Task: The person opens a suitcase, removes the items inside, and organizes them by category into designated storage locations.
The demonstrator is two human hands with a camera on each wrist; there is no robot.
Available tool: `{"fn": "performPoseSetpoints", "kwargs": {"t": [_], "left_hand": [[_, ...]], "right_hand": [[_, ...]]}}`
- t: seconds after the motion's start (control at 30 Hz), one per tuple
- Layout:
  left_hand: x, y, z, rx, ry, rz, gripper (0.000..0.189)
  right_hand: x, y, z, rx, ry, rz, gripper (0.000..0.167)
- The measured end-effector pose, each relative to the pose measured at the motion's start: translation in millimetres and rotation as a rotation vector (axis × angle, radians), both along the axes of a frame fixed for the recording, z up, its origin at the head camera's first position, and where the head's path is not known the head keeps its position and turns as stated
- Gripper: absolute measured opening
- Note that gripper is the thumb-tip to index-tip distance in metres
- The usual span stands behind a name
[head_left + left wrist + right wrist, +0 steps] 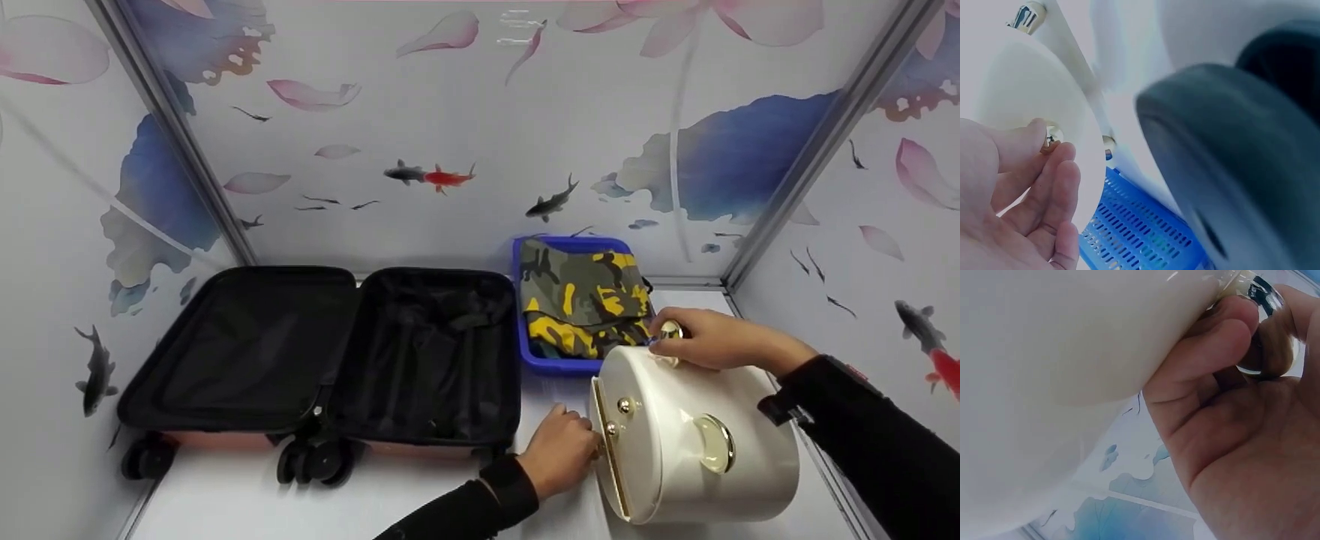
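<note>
A cream-white rounded case (pixel 750 472) with gold trim and small round gold knobs stands at the right of the white surface. My right hand (pixel 709 341) grips the gold-trimmed handle (pixel 1269 304) at its top, fingers curled round it in the right wrist view. At the case's flat left face, my left hand (pixel 559 454) pinches a small gold knob (pixel 1054 134) between thumb and fingers. Another gold-rimmed handle (pixel 716 444) shows on the curved side. The case's far side is hidden.
A suitcase lies spread open at the left, its black-lined left half (pixel 247 345) beside its right half (pixel 424 360), black wheels (pixel 326 459) toward me. Behind the case, a blue basket (pixel 559 367) holds folded camouflage cloth (pixel 577 292). Printed panels (pixel 450 120) enclose the back and sides.
</note>
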State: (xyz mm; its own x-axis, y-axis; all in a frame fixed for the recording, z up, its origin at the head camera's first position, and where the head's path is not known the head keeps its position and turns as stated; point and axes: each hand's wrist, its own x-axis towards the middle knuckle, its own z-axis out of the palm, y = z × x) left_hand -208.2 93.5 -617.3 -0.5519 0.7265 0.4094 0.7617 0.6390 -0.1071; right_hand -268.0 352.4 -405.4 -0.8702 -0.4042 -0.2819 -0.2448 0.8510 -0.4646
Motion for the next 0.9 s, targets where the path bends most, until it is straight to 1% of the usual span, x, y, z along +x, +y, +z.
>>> {"fn": "performPoseSetpoints", "kwargs": {"t": [0.03,0.13,0.27,0.4,0.5,0.6,0.67,0.73,0.8,0.9], "left_hand": [[0.4,1.8,0.0,0.000,-0.007,0.000,0.016],[2.5,6.9,-1.0,-0.020,0.005,0.011,0.015],[4.3,10.8,-2.1,-0.040,0.024,0.031,0.014],[3.3,8.2,1.9,-0.022,-0.013,0.031,0.014],[3.7,-0.6,8.7,-0.017,-0.023,0.028,0.017],[2.5,-18.5,20.6,-0.001,-0.009,0.037,0.021],[-0.4,-36.3,29.0,0.028,-0.003,0.055,0.020],[-5.1,-58.0,36.1,0.071,-0.006,0.078,0.020],[-10.8,-81.6,40.1,0.120,-0.029,0.109,0.020],[-17.9,-118.1,40.9,0.182,-0.069,0.170,0.022]], "right_hand": [[0.4,1,-0.4,-0.006,-0.007,-0.002,0.032],[1.3,3,-0.9,-0.035,-0.053,-0.010,0.036],[-0.1,5,-0.7,-0.045,-0.079,-0.013,0.039],[-0.8,3,1.4,-0.028,-0.053,-0.014,0.038],[0.8,2,1.3,-0.023,-0.036,-0.021,0.038],[2.3,2,1.3,-0.023,-0.027,-0.036,0.041],[3.0,1,1.4,-0.024,-0.025,-0.044,0.042],[3.1,1,1.2,-0.024,-0.026,-0.051,0.042],[3.1,1,0.6,-0.024,-0.026,-0.054,0.041],[3.0,1,-1.6,-0.027,-0.031,-0.052,0.038]]}}
